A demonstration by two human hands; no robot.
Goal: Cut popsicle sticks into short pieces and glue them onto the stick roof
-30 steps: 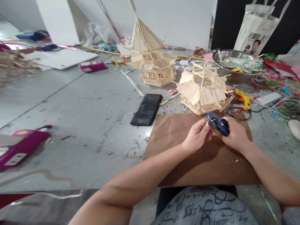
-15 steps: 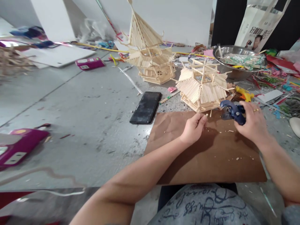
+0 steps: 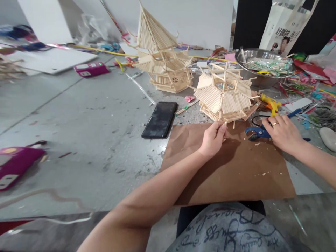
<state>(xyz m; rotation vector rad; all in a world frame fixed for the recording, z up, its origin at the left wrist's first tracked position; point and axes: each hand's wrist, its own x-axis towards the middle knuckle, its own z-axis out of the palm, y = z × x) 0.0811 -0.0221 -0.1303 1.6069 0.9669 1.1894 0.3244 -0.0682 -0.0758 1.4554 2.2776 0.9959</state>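
My left hand (image 3: 213, 138) is closed in a pinch on a short, thin wooden stick (image 3: 225, 123), just in front of a six-sided model pavilion roof (image 3: 223, 98) made of pale sticks. Most of the stick is hidden by the fingers. To the right, my right hand (image 3: 285, 131) is curled over a pair of blue cutters (image 3: 258, 132), whose jaws lie low at the brown board's far right edge. One blue handle shows beyond the fingers. The brown board (image 3: 236, 175) beneath has small wood offcuts on it.
A black phone (image 3: 160, 119) lies left of the board. Behind stands a taller stick pagoda (image 3: 168, 66). A yellow glue gun (image 3: 271, 104) is beyond my right hand, near a metal bowl (image 3: 265, 78) of sticks. Purple power strips (image 3: 91, 69) lie at left, and a white stone (image 3: 328, 138) at right.
My right hand has lowered the cutters to the work surface and turned palm down over them. My left hand keeps its pinch on the stick, nearly unmoved. The view has shifted slightly.
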